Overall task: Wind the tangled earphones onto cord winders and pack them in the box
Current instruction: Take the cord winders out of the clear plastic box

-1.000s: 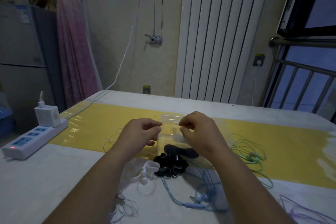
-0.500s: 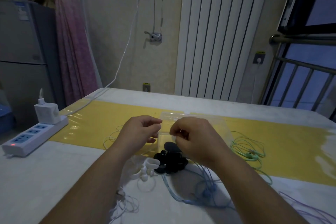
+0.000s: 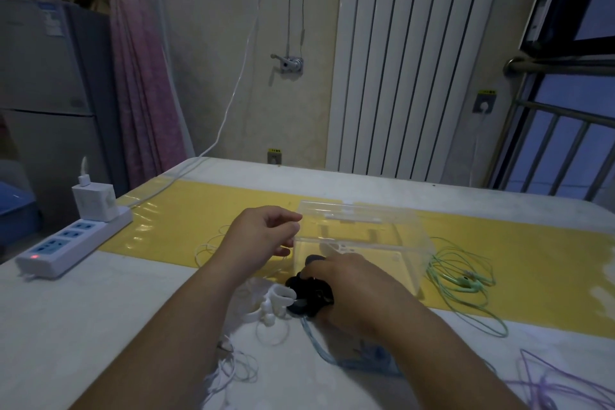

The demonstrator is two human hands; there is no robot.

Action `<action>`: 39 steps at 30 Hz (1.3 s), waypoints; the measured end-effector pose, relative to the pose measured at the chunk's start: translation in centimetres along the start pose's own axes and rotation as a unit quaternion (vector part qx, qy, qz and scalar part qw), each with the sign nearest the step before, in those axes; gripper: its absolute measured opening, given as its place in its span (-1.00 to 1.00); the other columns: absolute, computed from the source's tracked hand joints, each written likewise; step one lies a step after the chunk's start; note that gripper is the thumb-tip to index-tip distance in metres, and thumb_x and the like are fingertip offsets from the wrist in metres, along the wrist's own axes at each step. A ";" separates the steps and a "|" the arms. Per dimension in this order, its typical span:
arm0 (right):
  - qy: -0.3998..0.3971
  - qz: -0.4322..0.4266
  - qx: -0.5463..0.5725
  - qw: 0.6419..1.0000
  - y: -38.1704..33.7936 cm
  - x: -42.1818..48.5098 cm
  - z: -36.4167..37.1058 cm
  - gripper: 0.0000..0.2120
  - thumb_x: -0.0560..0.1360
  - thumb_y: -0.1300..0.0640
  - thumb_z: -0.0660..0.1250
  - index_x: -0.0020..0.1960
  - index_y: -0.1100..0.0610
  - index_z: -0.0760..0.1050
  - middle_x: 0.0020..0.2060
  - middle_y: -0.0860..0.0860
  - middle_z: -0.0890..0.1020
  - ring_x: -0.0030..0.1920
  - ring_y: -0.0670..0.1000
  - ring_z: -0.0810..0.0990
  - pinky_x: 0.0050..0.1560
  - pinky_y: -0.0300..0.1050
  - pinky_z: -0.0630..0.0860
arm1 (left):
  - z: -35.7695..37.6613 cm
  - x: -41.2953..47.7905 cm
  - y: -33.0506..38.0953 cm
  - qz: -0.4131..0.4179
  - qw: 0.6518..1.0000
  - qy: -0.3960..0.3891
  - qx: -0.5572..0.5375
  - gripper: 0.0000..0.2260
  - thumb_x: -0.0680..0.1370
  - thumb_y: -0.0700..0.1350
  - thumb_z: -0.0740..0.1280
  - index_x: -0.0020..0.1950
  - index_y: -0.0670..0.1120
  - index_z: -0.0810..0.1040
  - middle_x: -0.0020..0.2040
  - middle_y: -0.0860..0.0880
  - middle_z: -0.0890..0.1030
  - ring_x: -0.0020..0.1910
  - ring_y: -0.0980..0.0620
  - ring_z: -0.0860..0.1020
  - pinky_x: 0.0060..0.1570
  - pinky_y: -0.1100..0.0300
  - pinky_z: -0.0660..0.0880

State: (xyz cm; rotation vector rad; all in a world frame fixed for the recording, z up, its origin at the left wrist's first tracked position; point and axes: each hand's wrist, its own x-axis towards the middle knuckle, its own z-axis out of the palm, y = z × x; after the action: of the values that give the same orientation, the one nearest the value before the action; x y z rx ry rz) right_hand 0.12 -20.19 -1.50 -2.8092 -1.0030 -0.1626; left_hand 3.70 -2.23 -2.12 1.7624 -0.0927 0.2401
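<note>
A clear plastic box [image 3: 362, 226] stands open on the yellow strip. My left hand [image 3: 263, 235] hovers at its left corner with thumb and forefinger pinched on a thin pale earphone cord [image 3: 208, 248] that loops onto the table. My right hand [image 3: 356, 289] is down in front of the box, with its fingers curled onto a pile of black cord winders [image 3: 307, 293]. White cord winders [image 3: 276, 301] lie just left of that pile. Blue earphones [image 3: 327, 354] trail under my right forearm.
Green earphones [image 3: 466, 280] lie tangled right of the box. White earphones [image 3: 233, 371] are by my left forearm and purple ones [image 3: 562, 386] at the bottom right. A power strip [image 3: 71, 245] with a charger sits at the left table edge.
My right hand has dropped from beside the left hand, near the box's top edge, down onto the black winders. The left hand stays up, pinched.
</note>
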 end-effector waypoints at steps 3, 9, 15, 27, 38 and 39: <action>0.002 -0.001 -0.009 1.000 -0.2 -0.3 0.0 -0.67 0.45 0.06 0.35 0.20 -0.07 0.44 0.03 -0.06 0.52 0.03 0.10 0.50 -0.18 -0.08 0.46 | 0.0 0.0 0.0 0.002 1.000 0.000 0.009 -0.88 0.54 -0.20 0.38 0.01 -0.05 0.67 -0.28 -0.05 0.66 -0.28 0.05 0.63 -0.27 0.20 0.57; 0.014 -0.001 0.008 1.000 -0.1 -0.7 0.3 -0.66 0.43 0.01 0.36 0.18 -0.08 0.39 0.06 -0.06 0.51 0.02 0.08 0.48 -0.23 -0.09 0.41 | -0.1 0.0 -0.2 0.001 1.000 0.004 0.007 -0.88 0.54 -0.21 0.38 0.01 -0.05 0.68 -0.23 -0.10 0.67 -0.26 0.00 0.64 -0.26 0.16 0.60; 0.090 -0.036 0.056 0.994 -0.3 -0.8 -0.7 -0.68 0.36 -0.04 0.20 0.08 -0.08 0.53 -0.11 -0.05 0.59 -0.08 0.04 0.51 -0.19 -0.09 0.43 | 0.0 0.1 -0.1 0.002 1.000 0.008 0.008 -0.88 0.53 -0.21 0.38 -0.01 -0.04 0.68 -0.30 -0.04 0.66 -0.30 0.04 0.62 -0.28 0.17 0.59; 0.132 0.101 0.187 0.968 1.3 -1.5 -2.3 -0.92 0.47 0.08 0.39 -0.06 -0.07 0.62 -0.13 -0.15 0.62 -0.10 -0.10 0.54 -0.10 -0.16 0.50 | 0.0 0.1 -0.2 0.001 1.000 0.006 -0.005 -0.88 0.53 -0.24 0.38 -0.01 -0.07 0.68 -0.29 -0.05 0.65 -0.31 0.06 0.61 -0.27 0.16 0.59; -0.007 0.193 0.078 0.978 0.6 -1.7 -3.3 -0.52 0.35 -0.06 0.48 0.22 -0.08 0.44 0.08 -0.05 0.55 -0.03 0.01 0.53 -0.15 -0.12 0.51 | 0.0 0.0 -0.1 0.001 1.000 0.006 0.010 -0.88 0.54 -0.20 0.38 -0.02 -0.03 0.68 -0.27 -0.04 0.67 -0.29 0.06 0.63 -0.26 0.18 0.60; -0.010 0.199 0.106 0.974 0.6 -1.8 -3.3 -0.53 0.32 -0.08 0.52 0.17 -0.06 0.47 0.03 -0.08 0.56 -0.07 -0.03 0.53 -0.17 -0.13 0.51 | 0.0 0.0 -0.1 0.001 1.000 0.007 0.010 -0.88 0.54 -0.21 0.38 -0.02 -0.03 0.68 -0.27 -0.04 0.67 -0.29 0.06 0.63 -0.26 0.17 0.60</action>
State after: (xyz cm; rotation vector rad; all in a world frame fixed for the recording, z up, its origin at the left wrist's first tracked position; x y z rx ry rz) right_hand -1.02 -22.38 1.41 -2.7453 -0.4127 0.0207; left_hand 3.69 -2.19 -2.20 1.7800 -0.0822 0.2552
